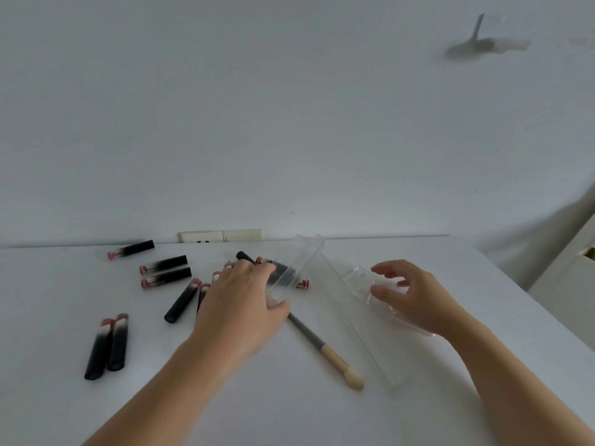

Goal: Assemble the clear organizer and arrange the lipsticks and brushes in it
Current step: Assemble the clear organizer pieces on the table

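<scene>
Left hand (240, 297): grips the far clear tray (297, 267), steadying it for assembly.
Right hand (409, 296): fingers spread over another clear piece (363, 284), right side.
Lipsticks (165, 278): scattered left, waiting.
Brush (325, 350): lying near-centre.

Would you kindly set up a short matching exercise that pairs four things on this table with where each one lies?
Things:
1. brush
2. left hand
3. right hand
4. pair of lipsticks

Places:
A. near-left part of the table, side by side
B. gripping the clear tray piece above the scattered lipsticks
C. lying between the two forearms, pale tip nearest the camera
D. over the crinkled clear piece at the right

Pairs: 1-C, 2-B, 3-D, 4-A
</scene>
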The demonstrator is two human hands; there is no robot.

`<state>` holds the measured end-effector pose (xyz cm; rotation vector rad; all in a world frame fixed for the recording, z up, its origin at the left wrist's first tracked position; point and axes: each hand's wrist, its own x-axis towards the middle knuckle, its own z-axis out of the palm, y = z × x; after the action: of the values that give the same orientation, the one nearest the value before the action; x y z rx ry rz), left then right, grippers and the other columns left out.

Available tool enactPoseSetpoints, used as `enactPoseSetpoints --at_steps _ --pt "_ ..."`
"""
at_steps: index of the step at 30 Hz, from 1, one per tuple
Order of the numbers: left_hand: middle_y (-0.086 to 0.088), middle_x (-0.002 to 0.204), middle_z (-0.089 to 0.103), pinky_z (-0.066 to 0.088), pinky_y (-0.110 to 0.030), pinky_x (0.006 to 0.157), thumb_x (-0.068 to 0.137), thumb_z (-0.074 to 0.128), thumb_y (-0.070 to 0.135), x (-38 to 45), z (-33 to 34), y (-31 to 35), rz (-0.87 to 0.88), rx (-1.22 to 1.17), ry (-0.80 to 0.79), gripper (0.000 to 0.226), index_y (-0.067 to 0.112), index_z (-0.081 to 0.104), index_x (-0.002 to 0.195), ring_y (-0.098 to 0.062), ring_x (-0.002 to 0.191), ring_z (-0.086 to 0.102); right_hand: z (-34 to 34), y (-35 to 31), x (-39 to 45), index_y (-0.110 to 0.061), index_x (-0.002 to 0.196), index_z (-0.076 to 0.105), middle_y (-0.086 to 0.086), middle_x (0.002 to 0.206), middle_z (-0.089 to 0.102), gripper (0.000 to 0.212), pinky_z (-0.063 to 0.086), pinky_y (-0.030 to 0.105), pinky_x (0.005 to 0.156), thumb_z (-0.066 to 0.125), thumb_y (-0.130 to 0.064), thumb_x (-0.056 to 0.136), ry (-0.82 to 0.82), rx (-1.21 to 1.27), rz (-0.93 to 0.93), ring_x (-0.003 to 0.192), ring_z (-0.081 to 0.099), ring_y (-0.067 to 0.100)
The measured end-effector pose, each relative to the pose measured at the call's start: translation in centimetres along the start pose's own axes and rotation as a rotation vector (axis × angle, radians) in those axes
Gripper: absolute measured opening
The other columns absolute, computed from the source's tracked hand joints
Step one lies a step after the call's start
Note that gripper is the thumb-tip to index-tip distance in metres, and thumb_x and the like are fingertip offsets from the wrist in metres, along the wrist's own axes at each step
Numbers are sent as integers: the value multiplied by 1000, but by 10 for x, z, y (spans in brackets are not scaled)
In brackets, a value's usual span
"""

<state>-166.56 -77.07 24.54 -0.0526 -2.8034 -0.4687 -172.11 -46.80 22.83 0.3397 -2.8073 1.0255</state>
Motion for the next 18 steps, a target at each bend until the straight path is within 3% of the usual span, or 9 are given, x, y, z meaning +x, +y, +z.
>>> enactPoseSetpoints --at_steps 2,5,11,16,18 --pt "7 123 54 41 -34 93 84 61 56 2 2 3 15 19 5 56 35 54 135 -19 116 50 0 5 -1 -51 104 60 -18 112 63 28 45 18 85 73 -35 87 12 18 7 104 57 -3" --pt "6 119 56 41 -34 94 83 62 54 9 5 9 13 81 -6 49 35 58 128 -19 116 52 2 9 -3 -42 113 63 -16 115 61 31 44 29 94 74 -33 85 12 -23 -25 108 54 3" --pt "10 112 59 39 -31 86 83 66 47 14 13 13 -9 117 -6 37 33 65 117 -17 107 56 5 16 -7 -37 128 60 -17 112 50 52 34 27 93 66 -60 81 -16 -193 90 111 38 9" --pt "14 92 51 34 -27 70 85 67 43 13 11 15 -24 86 3 28 30 68 110 -11 84 48 9 12 -8 -33 133 57 -15 105 47 64 36 31 97 64 -66 78 19 -200 136 106 40 10" --pt "15 87 54 37 -27 67 85 68 42 13 8 15 -39 21 0 27 31 67 110 -10 81 53 10 11 -8 -31 136 56 -14 106 47 68 36 32 100 67 -65 78 12 -181 161 108 40 11"
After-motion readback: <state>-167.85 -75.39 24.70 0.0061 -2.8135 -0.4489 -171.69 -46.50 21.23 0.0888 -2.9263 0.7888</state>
